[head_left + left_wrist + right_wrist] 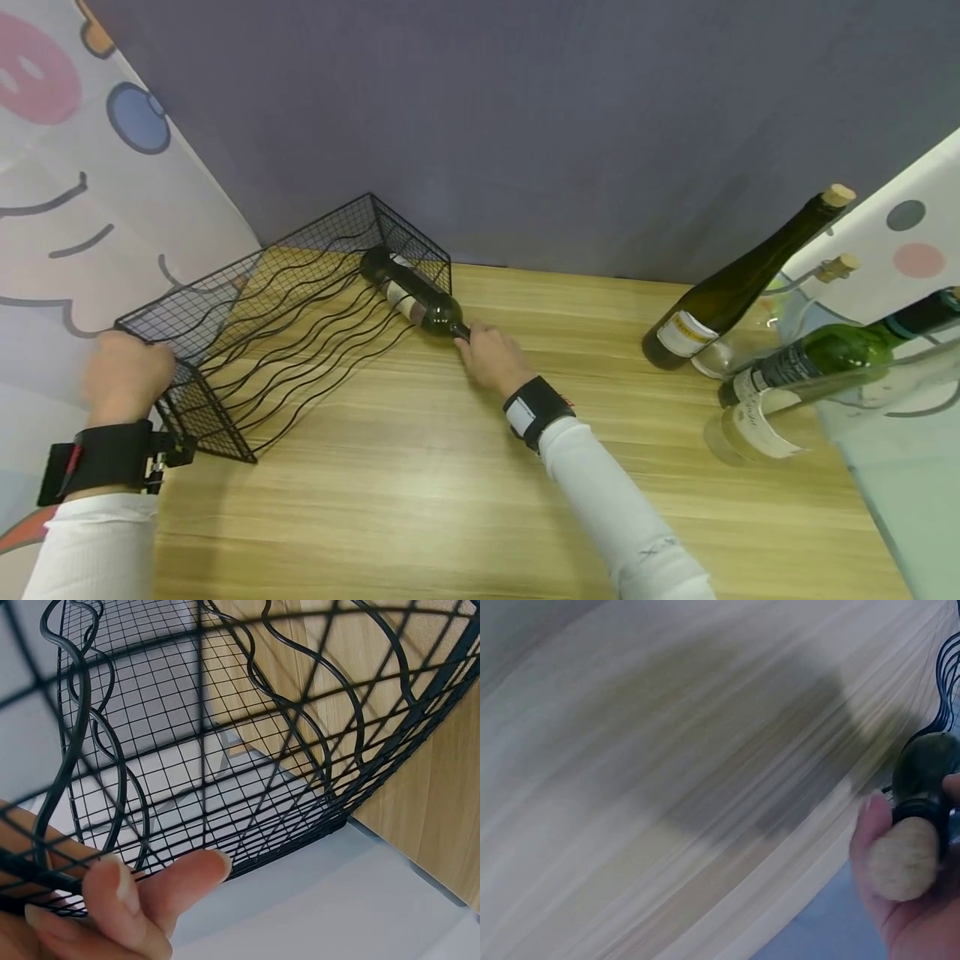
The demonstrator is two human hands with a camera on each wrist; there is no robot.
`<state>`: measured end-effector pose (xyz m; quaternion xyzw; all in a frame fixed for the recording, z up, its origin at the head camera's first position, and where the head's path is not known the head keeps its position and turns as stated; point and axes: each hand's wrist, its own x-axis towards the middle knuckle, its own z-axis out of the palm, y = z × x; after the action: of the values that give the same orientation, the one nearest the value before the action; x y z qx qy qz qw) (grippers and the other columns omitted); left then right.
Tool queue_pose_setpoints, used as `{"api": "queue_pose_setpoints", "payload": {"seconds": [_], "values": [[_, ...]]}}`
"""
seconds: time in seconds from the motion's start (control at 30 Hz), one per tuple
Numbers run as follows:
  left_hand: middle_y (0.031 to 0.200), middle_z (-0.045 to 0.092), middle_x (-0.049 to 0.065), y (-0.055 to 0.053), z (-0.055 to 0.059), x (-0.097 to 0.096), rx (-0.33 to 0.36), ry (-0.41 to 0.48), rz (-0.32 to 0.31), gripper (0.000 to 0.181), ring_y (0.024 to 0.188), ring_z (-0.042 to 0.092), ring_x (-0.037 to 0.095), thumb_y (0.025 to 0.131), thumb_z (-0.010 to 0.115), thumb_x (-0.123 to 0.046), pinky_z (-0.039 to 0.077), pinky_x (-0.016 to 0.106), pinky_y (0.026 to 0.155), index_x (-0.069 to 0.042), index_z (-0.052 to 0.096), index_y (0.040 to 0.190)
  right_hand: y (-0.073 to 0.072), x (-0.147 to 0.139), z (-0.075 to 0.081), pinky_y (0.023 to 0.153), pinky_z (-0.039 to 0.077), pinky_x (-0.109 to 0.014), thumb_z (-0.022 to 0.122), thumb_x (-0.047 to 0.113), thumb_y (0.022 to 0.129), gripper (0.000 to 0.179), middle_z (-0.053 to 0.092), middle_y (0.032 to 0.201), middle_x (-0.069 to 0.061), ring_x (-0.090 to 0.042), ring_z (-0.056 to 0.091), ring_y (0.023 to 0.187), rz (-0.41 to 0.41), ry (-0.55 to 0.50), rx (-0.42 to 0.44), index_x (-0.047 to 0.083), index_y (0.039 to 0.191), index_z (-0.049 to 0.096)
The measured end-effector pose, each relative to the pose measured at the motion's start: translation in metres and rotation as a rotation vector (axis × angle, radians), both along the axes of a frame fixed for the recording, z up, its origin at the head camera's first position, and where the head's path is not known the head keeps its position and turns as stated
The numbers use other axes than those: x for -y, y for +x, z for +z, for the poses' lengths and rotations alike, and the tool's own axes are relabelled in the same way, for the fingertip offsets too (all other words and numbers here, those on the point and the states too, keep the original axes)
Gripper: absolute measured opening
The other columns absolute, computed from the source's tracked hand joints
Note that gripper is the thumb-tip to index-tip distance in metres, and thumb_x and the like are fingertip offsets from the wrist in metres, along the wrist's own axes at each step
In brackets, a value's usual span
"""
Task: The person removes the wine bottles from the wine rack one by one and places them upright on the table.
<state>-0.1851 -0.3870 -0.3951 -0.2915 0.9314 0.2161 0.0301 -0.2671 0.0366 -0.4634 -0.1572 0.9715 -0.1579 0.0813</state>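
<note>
A black wire rack [300, 292] with wavy bars stands at the left of the table. My left hand [129, 375] grips its near left corner; in the left wrist view, curled fingers [124, 900] wrap the mesh edge. A dark wine bottle [414, 296] lies across the wavy bars at the rack's far right end, base toward the back and neck toward me. My right hand [495, 358] holds this bottle by the neck. The right wrist view shows the cork [904, 859] at the bottle's mouth, between thumb and fingers.
On the right side of the wooden table [420, 500] stand a dark corked bottle [735, 283], a green bottle [825, 358], a clear bottle [780, 417] and another clear corked bottle [772, 317]. A grey panel [525, 125] closes off the back.
</note>
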Motion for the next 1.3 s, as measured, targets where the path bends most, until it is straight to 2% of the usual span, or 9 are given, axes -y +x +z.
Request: {"api": "queue_pose_setpoints", "payload": {"seconds": [0.13, 0.27, 0.43, 0.6, 0.83, 0.93, 1.1, 1.3], "values": [[0.078, 0.051, 0.029, 0.001, 0.001, 0.0, 0.006, 0.0, 0.005, 0.035, 0.062, 0.053, 0.035, 0.092, 0.036, -0.016, 0.042, 0.039, 0.044, 0.017, 0.047, 0.093, 0.003, 0.008, 0.0, 0.06, 0.051, -0.036, 0.035, 0.034, 0.107, 0.041, 0.062, 0.089, -0.013, -0.024, 0.063, 0.073, -0.022, 0.024, 0.036, -0.003, 0.117, 0.05], [0.076, 0.051, 0.027, 0.001, 0.002, -0.001, -0.001, 0.006, 0.007, 0.033, 0.061, 0.052, 0.034, 0.091, 0.037, -0.016, 0.042, 0.04, 0.044, 0.015, 0.048, 0.091, 0.005, 0.013, 0.0, 0.06, 0.051, -0.038, 0.033, 0.037, 0.107, 0.04, 0.065, 0.089, -0.015, -0.027, 0.067, 0.075, -0.065, 0.018, 0.043, 0.001, 0.114, 0.05], [0.077, 0.051, 0.029, 0.001, 0.002, -0.001, 0.005, 0.009, 0.016, 0.035, 0.062, 0.052, 0.035, 0.091, 0.037, -0.016, 0.042, 0.04, 0.044, 0.018, 0.047, 0.094, 0.006, 0.014, -0.002, 0.065, 0.053, -0.041, 0.033, 0.04, 0.107, 0.043, 0.066, 0.091, -0.017, -0.031, 0.07, 0.081, -0.079, 0.005, 0.036, 0.002, 0.113, 0.051], [0.077, 0.051, 0.029, 0.0, 0.002, 0.0, 0.013, 0.008, 0.015, 0.037, 0.063, 0.052, 0.036, 0.091, 0.037, -0.016, 0.042, 0.039, 0.044, 0.019, 0.047, 0.096, 0.005, 0.011, -0.005, 0.066, 0.052, -0.04, 0.032, 0.041, 0.107, 0.044, 0.063, 0.091, -0.015, -0.028, 0.066, 0.079, -0.082, -0.021, 0.067, 0.001, 0.117, 0.049], [0.09, 0.049, 0.037, 0.0, 0.003, 0.0, 0.015, 0.009, 0.013, 0.049, 0.068, 0.053, 0.04, 0.092, 0.036, -0.017, 0.042, 0.039, 0.045, 0.028, 0.039, 0.114, 0.003, 0.002, -0.003, 0.058, 0.046, -0.034, 0.03, 0.042, 0.107, 0.046, 0.059, 0.087, -0.013, -0.026, 0.058, 0.071, -0.071, -0.019, 0.134, 0.002, 0.122, 0.047], [0.089, 0.049, 0.037, 0.0, 0.003, 0.0, 0.022, 0.005, 0.014, 0.049, 0.068, 0.053, 0.04, 0.092, 0.036, -0.017, 0.042, 0.039, 0.045, 0.027, 0.04, 0.113, 0.003, 0.0, -0.004, 0.061, 0.045, -0.034, 0.03, 0.044, 0.106, 0.046, 0.058, 0.088, -0.012, -0.025, 0.058, 0.073, -0.067, -0.014, 0.127, 0.003, 0.119, 0.048], [0.083, 0.05, 0.032, 0.0, 0.003, -0.001, 0.024, 0.001, 0.017, 0.041, 0.065, 0.053, 0.037, 0.092, 0.037, -0.017, 0.041, 0.038, 0.044, 0.022, 0.045, 0.103, 0.003, -0.004, -0.008, 0.062, 0.046, -0.036, 0.031, 0.048, 0.105, 0.048, 0.058, 0.086, -0.012, -0.025, 0.058, 0.072, -0.078, -0.043, 0.103, 0.005, 0.117, 0.051], [0.085, 0.05, 0.034, 0.0, 0.002, 0.0, 0.015, 0.001, 0.009, 0.041, 0.066, 0.053, 0.039, 0.092, 0.037, -0.017, 0.041, 0.038, 0.044, 0.022, 0.045, 0.103, 0.003, -0.011, -0.011, 0.06, 0.043, -0.033, 0.034, 0.052, 0.104, 0.051, 0.054, 0.079, -0.01, -0.024, 0.056, 0.069, -0.075, -0.057, 0.062, 0.006, 0.115, 0.053]]}}
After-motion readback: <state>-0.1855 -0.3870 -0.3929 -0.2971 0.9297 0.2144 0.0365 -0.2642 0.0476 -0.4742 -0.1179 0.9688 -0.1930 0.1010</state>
